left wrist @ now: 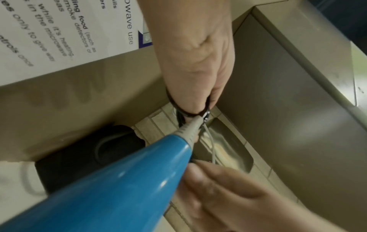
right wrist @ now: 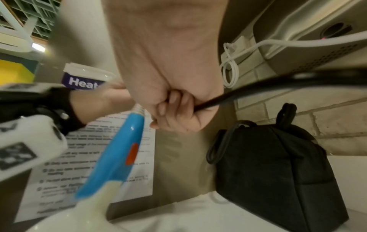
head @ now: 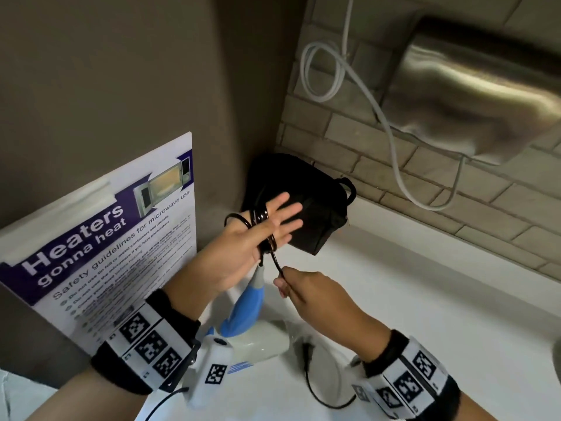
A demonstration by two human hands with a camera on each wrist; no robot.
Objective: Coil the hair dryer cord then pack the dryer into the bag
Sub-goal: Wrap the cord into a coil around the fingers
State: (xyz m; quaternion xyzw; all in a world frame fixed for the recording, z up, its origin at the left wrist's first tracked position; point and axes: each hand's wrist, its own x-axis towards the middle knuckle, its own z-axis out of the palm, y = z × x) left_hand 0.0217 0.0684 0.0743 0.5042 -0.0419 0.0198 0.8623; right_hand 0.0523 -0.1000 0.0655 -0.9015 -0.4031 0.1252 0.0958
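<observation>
left hand (head: 243, 247) flat with straight fingers, black hair dryer cord (head: 260, 220) looped around its palm, right hand (head: 306, 287) pinching the cord's free run just below, blue-handled hair dryer (head: 243, 314) hanging over white worktop (head: 409, 299), black bag (head: 312, 208) in the corner behind

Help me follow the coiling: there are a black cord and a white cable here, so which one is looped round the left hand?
The black cord, wound round the flat left hand; right hand pinches it. The white cable hangs on the brick wall.
</observation>
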